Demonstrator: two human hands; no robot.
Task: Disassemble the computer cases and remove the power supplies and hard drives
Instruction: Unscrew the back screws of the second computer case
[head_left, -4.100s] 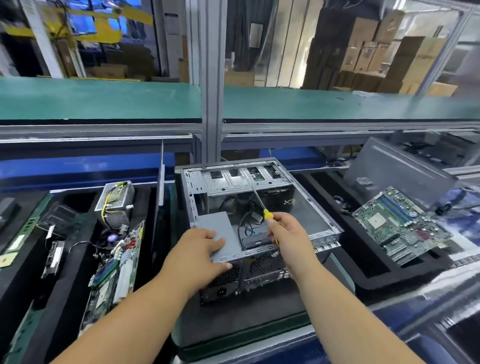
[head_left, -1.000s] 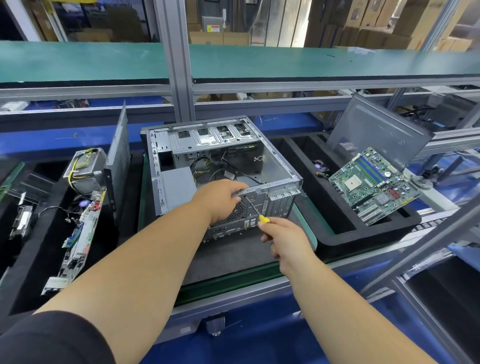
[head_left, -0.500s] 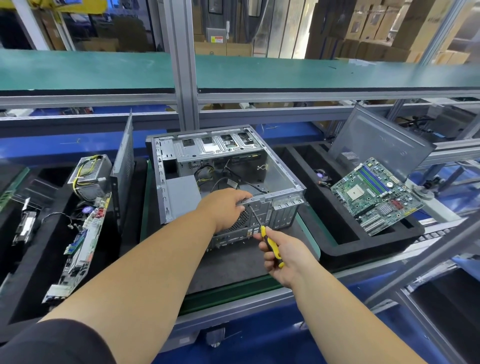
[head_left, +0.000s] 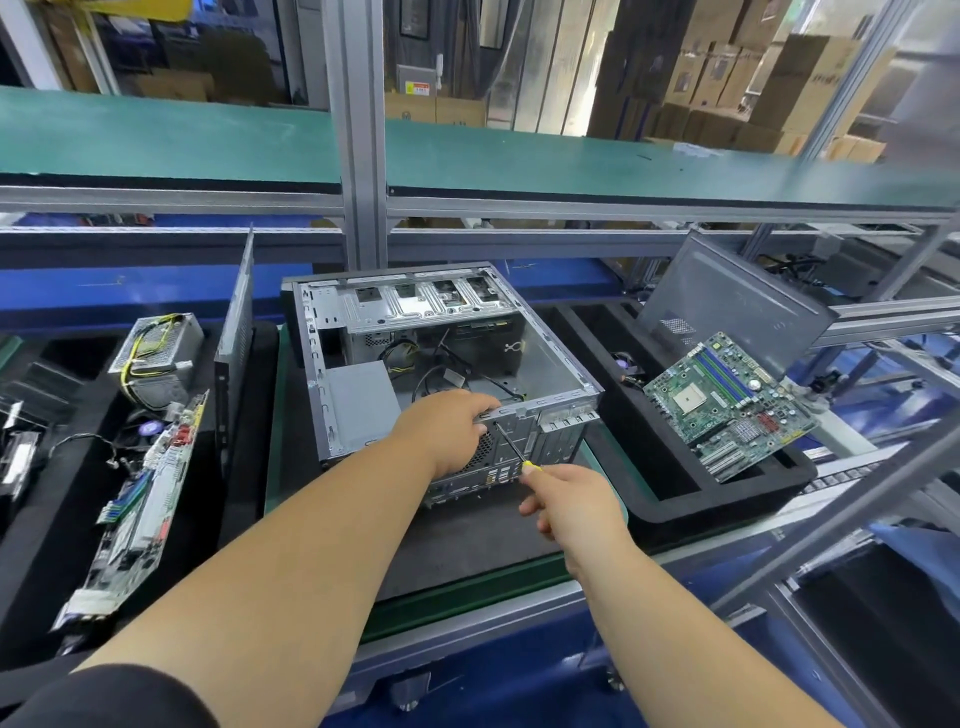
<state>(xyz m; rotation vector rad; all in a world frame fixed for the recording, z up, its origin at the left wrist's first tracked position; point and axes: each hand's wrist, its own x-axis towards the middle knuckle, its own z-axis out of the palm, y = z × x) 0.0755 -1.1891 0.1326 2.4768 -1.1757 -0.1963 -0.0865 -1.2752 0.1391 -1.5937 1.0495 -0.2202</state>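
At far left a silver metal power supply with yellow cables sits in a black foam tray, beside a green motherboard standing on edge; in the middle the open grey steel computer case rests on a dark mat, the left hand gripping its rear top edge; the right hand clenches round a yellow-handled screwdriver, its tip against the case's rear panel; another green motherboard leans in the right black tray.

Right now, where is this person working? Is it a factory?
Probably a workshop line where old computers get taken apart. An opened computer case sits on the green bench mat, loose motherboards lie in black foam trays, and stacked cardboard boxes fill the background.
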